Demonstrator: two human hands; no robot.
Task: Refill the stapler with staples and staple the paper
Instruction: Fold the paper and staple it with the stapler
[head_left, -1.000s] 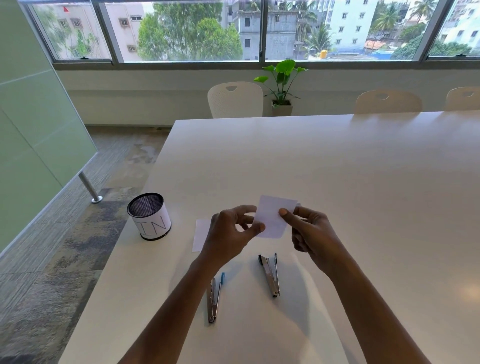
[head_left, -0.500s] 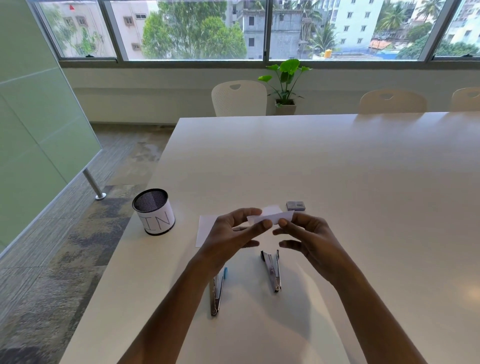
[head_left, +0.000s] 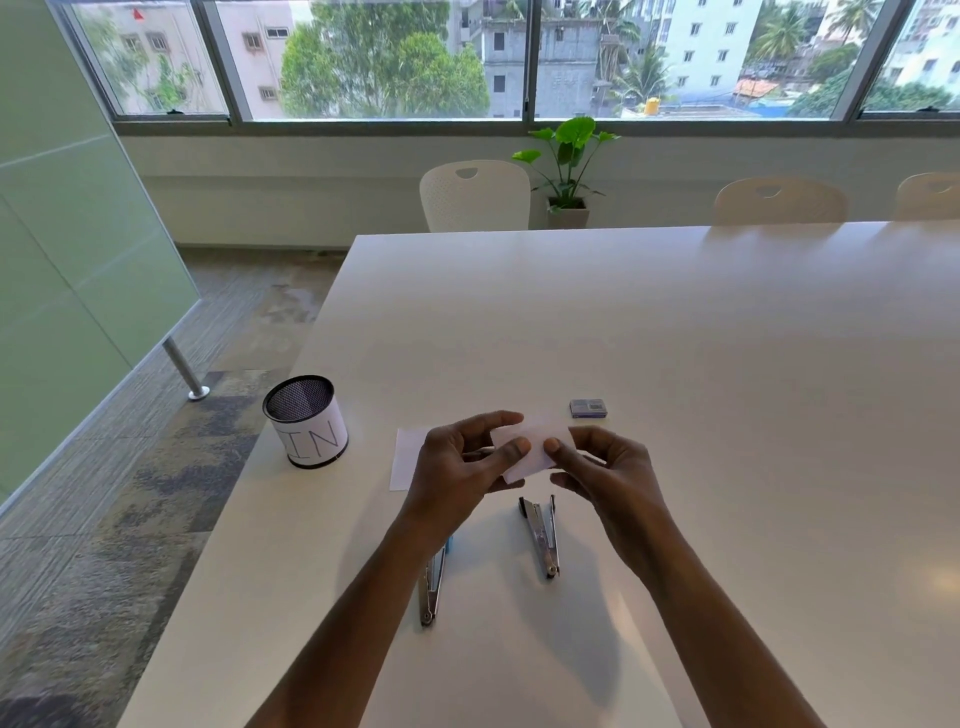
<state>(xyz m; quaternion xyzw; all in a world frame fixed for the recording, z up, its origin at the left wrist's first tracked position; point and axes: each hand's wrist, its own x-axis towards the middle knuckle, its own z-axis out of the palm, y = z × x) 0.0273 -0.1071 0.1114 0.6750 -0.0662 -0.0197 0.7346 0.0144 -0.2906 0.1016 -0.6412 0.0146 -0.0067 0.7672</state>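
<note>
**A:** Stapler status? Two on the desk: a silver metal stapler (head_left: 542, 538) lying flat below the hands, narrow end toward the camera, and a second silver stapler with a blue tip (head_left: 434, 584) to its left, partly under the left forearm. Neither is touched.

**B:** Paper?

**A:** Small white paper slip (head_left: 535, 448) held above the table. Left hand (head_left: 460, 467) pinches its left edge, thumb on the near face, fingers behind. Right hand (head_left: 610, 470) pinches the right edge the same way. Both grips closed on the slip. Another white sheet (head_left: 405, 457) lies flat on the table, mostly hidden behind the left hand.

**B:** Staples?

**A:** Small grey-blue staple box (head_left: 588, 408) on the table just beyond the slip, apart from both hands. Can't tell if it's open.

**B:** Surface, room?

**A:** Large glossy white table (head_left: 675, 338), mostly bare. Black mesh cup with a white paper wrap lettered "IN" (head_left: 306, 421) near the left edge. White perforated chair (head_left: 475, 195) at the far end, two beige chairs (head_left: 779, 202) further right. Green potted plant (head_left: 569, 171) on the floor under a wide window (head_left: 374, 57), with trees and buildings outside. Frosted green glass partition (head_left: 62, 260) at left, grey patterned carpet (head_left: 130, 519) below.
</note>
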